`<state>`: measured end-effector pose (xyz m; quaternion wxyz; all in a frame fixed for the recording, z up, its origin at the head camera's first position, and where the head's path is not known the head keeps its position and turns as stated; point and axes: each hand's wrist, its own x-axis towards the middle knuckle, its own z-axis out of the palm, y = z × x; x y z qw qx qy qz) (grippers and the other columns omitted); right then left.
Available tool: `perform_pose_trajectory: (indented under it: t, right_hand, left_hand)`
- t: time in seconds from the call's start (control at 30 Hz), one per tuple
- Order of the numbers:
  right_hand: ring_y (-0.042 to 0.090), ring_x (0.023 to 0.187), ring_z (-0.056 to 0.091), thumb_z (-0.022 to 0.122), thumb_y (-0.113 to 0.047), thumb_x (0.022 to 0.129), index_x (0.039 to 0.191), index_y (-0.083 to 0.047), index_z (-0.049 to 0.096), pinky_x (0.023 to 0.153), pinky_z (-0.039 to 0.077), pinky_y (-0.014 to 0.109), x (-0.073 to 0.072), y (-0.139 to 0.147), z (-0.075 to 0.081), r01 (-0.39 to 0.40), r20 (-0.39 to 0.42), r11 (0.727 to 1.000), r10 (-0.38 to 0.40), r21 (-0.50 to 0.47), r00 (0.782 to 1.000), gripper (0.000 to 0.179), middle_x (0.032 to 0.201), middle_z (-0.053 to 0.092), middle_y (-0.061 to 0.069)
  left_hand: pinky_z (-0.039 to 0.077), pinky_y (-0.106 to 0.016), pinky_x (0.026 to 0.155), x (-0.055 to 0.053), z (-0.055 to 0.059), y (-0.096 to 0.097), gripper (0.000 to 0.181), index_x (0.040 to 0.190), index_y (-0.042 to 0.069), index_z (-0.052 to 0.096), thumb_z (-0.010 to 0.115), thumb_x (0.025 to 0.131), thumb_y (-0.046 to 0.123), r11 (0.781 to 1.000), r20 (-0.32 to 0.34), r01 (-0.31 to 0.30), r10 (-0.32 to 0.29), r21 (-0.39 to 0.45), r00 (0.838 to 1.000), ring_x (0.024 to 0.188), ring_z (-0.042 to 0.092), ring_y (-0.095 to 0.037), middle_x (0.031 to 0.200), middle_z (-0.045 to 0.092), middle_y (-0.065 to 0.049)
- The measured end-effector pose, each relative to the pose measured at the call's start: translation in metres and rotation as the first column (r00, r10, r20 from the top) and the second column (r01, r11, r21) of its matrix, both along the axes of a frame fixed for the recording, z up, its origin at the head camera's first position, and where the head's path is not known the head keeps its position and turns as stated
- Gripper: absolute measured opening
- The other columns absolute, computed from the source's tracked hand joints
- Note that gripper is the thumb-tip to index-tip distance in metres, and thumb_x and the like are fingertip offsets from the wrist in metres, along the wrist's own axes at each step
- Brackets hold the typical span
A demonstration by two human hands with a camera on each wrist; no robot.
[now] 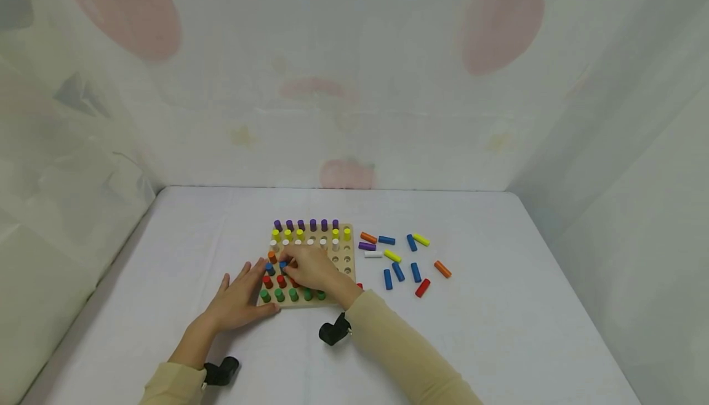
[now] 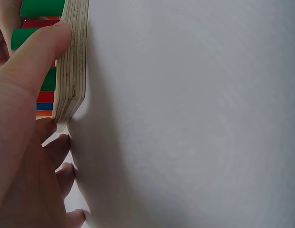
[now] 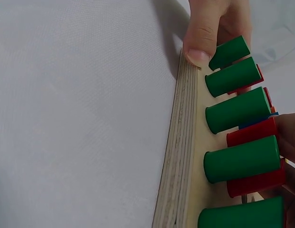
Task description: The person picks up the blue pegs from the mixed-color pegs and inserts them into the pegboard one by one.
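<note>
A wooden pegboard (image 1: 341, 265) carries rows of purple, yellow, white, orange, blue, red and green pegs. My right hand (image 1: 316, 268) reaches over it and pinches a blue peg (image 1: 283, 264) in the blue row, beside another blue peg (image 1: 269, 269). Whether that peg is fully seated cannot be seen. My left hand (image 1: 238, 300) steadies the near left corner, fingers spread along the left side. In the left wrist view its thumb (image 2: 47, 40) rests on the board's layered edge (image 2: 73, 61). Green pegs (image 3: 240, 111) stand along the near edge in the right wrist view.
Loose pegs lie right of the board: several blue pegs (image 1: 416, 272), yellow pegs (image 1: 392, 256), orange pegs (image 1: 442, 269), a white peg (image 1: 373, 254), a purple peg (image 1: 367, 246) and a red peg (image 1: 423, 288). Another red peg is mostly behind my right wrist. White cloth covers the table (image 1: 498, 331).
</note>
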<state>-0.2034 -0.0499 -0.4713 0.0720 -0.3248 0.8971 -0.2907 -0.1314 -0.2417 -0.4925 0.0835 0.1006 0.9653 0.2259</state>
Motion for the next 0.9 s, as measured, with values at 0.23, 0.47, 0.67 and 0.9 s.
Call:
perform_pose_trajectory:
  t: [0.23, 0.47, 0.67, 0.9]
  right_hand:
    - [-0.007, 0.078, 0.055, 0.061, -0.023, 0.089, 0.106, -0.019, 0.064, 0.066, 0.043, 0.005, 0.0002, 0.0008, 0.0005, -0.016, -0.016, 1.000, 0.016, 0.004, 1.000, 0.018, 0.098, 0.066, -0.010]
    - [-0.006, 0.082, 0.057, 0.060, -0.024, 0.090, 0.109, -0.020, 0.064, 0.068, 0.044, 0.007, -0.0001, 0.0017, 0.0008, -0.031, -0.030, 0.999, 0.031, 0.013, 0.999, 0.020, 0.101, 0.066, -0.010]
    - [-0.005, 0.082, 0.055, 0.058, -0.024, 0.091, 0.112, -0.020, 0.063, 0.068, 0.043, 0.005, 0.0003, 0.0026, 0.0004, -0.047, -0.045, 0.999, 0.047, -0.019, 0.998, 0.022, 0.104, 0.064, -0.010]
    - [-0.005, 0.080, 0.054, 0.057, -0.025, 0.091, 0.110, -0.019, 0.063, 0.063, 0.043, 0.005, 0.0026, 0.0060, 0.0055, -0.044, -0.057, 0.999, 0.043, -0.016, 0.997, 0.020, 0.103, 0.063, -0.009]
  left_hand:
    - [0.003, -0.071, 0.101, 0.0006, 0.0006, 0.0000, 0.103, 0.146, 0.006, 0.023, 0.066, 0.071, 0.061, 1.000, -0.005, 0.007, -0.007, -0.006, 1.000, 0.138, 0.016, -0.042, 0.151, 0.024, -0.015]
    - [0.003, -0.071, 0.101, 0.0008, 0.0015, 0.0006, 0.102, 0.146, 0.006, 0.023, 0.067, 0.071, 0.060, 1.000, -0.003, 0.005, -0.005, 0.000, 1.000, 0.138, 0.016, -0.041, 0.151, 0.024, -0.014]
    - [0.003, -0.071, 0.101, 0.0008, 0.0006, 0.0000, 0.103, 0.146, 0.006, 0.023, 0.067, 0.071, 0.061, 1.000, -0.009, 0.008, -0.008, 0.002, 1.000, 0.138, 0.015, -0.041, 0.151, 0.024, -0.014]
    - [0.004, -0.072, 0.100, 0.0006, -0.0011, -0.0006, 0.103, 0.146, 0.006, 0.023, 0.066, 0.071, 0.061, 1.000, -0.019, 0.010, -0.010, -0.001, 1.000, 0.138, 0.016, -0.042, 0.151, 0.024, -0.014]
